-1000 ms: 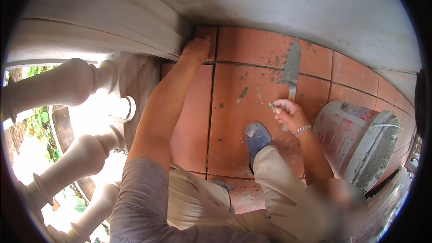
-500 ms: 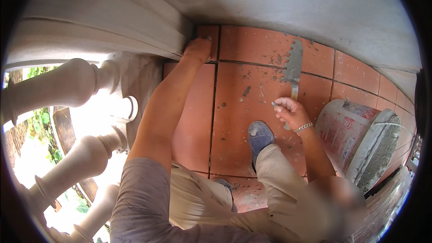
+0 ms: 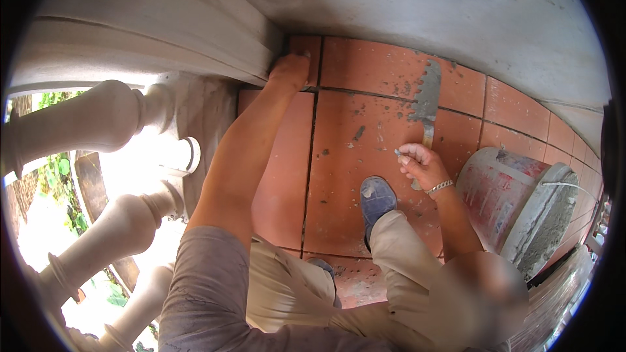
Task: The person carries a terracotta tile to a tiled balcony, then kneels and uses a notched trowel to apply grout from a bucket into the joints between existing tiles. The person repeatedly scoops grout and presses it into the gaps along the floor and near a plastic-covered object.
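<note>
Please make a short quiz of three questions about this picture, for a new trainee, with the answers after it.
1. True or false: the right hand holds a trowel whose blade lies over the red tiles.
2. Where does the left hand rest? A) on the bucket B) at the floor's edge by the moulding C) on the shoe
3. Fill in: the mortar-smeared bucket stands to the person's ____ side.

Key: 1 true; 2 B; 3 right.
</note>
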`<state>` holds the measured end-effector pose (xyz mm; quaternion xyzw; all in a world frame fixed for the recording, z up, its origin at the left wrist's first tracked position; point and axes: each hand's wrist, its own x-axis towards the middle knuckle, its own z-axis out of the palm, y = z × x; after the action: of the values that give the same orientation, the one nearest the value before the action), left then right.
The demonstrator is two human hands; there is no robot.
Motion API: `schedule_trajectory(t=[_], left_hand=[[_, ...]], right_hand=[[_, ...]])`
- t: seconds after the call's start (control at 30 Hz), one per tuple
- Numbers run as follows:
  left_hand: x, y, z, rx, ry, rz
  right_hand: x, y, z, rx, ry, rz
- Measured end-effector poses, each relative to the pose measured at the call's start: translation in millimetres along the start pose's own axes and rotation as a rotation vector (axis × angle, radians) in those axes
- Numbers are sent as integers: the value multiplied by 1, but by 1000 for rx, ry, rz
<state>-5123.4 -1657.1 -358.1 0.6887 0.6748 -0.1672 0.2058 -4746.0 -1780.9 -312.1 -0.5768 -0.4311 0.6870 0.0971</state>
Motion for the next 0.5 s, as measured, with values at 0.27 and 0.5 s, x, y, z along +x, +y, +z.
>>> schedule_trajectory(t=[0.27,0.5], left_hand=[[9,-4,10,-4,-21,-23],[11,-4,8,22,-59,-26]], right_hand=[[1,0,1,12,4,3],[1,0,1,13,0,-1]])
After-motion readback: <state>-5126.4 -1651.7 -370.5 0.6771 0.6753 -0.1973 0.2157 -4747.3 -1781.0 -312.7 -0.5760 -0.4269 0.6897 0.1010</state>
